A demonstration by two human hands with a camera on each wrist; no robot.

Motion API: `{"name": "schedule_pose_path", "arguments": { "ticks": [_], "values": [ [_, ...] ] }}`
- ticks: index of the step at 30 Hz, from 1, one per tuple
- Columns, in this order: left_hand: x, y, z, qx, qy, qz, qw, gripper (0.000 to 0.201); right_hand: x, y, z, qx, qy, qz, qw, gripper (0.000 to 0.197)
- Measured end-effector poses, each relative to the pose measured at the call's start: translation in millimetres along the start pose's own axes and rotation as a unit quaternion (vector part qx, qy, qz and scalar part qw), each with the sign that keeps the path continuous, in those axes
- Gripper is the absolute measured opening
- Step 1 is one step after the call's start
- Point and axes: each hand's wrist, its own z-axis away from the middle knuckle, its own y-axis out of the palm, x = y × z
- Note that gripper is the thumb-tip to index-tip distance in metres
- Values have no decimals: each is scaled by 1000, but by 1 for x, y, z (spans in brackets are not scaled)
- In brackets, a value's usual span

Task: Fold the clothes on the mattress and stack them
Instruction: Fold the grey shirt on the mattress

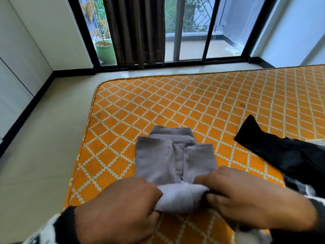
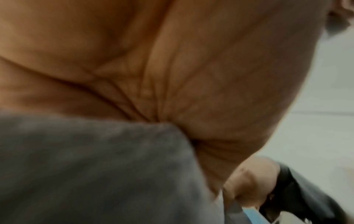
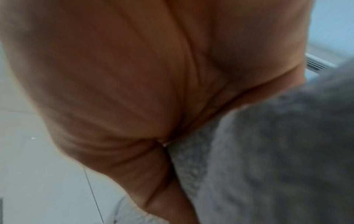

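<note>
Grey garment (image 1: 174, 159): lies flat on the orange diamond-patterned mattress (image 1: 202, 103), near the mattress edge closest to the person, at 6 o'clock of the head view. Its sleeves are folded inward over the body, and its near end is turned up into a pale roll between the two hands.

Left hand (image 1: 119, 206): fingers curled over the left end of the roll, thumb underneath, gripping the fabric. The left wrist view shows the palm (image 2: 172, 68) pressed against grey cloth (image 2: 95, 174); the picture is blurred, and finger detail cannot be read there.

Right hand (image 1: 246, 196): fingers curled over the right end of the roll, thumb tucked in at the fold, gripping the fabric. The right wrist view shows the palm (image 3: 134, 83) against fleecy grey cloth (image 3: 268, 159), also blurred.

Black garment (image 1: 284, 154): lies unfolded on the mattress at 3 o'clock of the grey garment, apart from it.

Background: a sliding glass door with a brown curtain (image 1: 135, 30) stands at 12 o'clock; a green plant pot (image 1: 105, 51) stands behind the glass at 11 o'clock.
</note>
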Motion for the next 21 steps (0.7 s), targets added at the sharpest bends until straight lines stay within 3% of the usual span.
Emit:
{"name": "schedule_pose_path", "arguments": {
  "ticks": [3, 6, 9, 11, 13, 18, 20, 21],
  "values": [
    [16, -11, -5, -38, -2, 106, 994, 45, -17, -12, -1, -39, -15, -58, 997, 23],
    [42, -2, -31, -129, -69, 242, 959, 37, -52, -9, -23, -118, 24, -100, 988, 23],
    [62, 27, -57, -191, -177, 385, 886, 47, -83, 9, -50, -197, 83, -193, 958, 33],
    [68, 50, -68, -178, -213, 494, 824, 43, -98, 25, -61, -176, 116, -206, 956, 39],
    [73, 68, -75, -178, -223, 534, 796, 40, -109, 37, -68, -159, 134, -203, 957, 37],
    [90, 84, -87, -228, -257, 493, 799, 30, -125, 46, -82, -226, 150, -276, 922, 16],
    [90, 87, -88, -223, -268, 468, 812, 34, -129, 53, -87, -198, 191, -259, 926, 17],
    [87, 86, -88, -219, -270, 432, 832, 40, -130, 55, -88, -177, 216, -222, 934, 20]
  ]
}}
